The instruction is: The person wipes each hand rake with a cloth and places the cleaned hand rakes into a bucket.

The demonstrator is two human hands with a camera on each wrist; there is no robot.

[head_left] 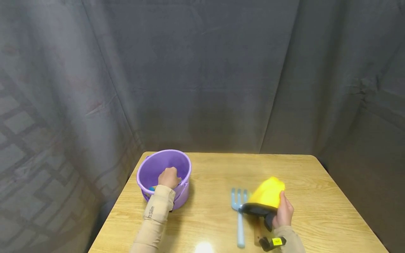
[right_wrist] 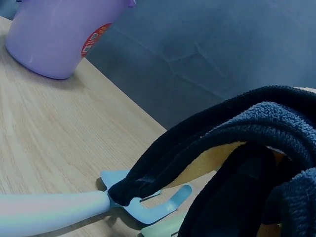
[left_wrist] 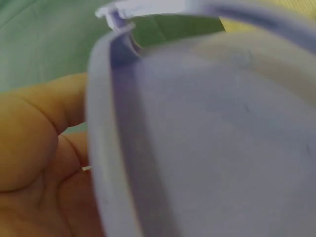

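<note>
In the head view my left hand [head_left: 169, 177] reaches over the near rim into a purple bucket [head_left: 181, 198] on the table's left side. The left wrist view shows part of the palm beside the bucket rim [left_wrist: 101, 138]; the fingertips are hidden behind it. Blue and yellow bits [head_left: 153, 188] show inside the bucket near this hand. My right hand [head_left: 283, 212] grips a yellow cloth cap [head_left: 267, 192] with a black edge. Its black band [right_wrist: 197, 128] and grey fuzzy lining [right_wrist: 276, 118] fill the right wrist view. Below the cap lies a light-blue toy fork [head_left: 240, 225].
A pale green piece [right_wrist: 163, 227] shows beside the fork, mostly covered by the cap. Near it lies a brownish strip [head_left: 257, 233] on the wooden table [head_left: 215, 175]. Grey curtains [head_left: 205, 77] stand behind the table and on both sides.
</note>
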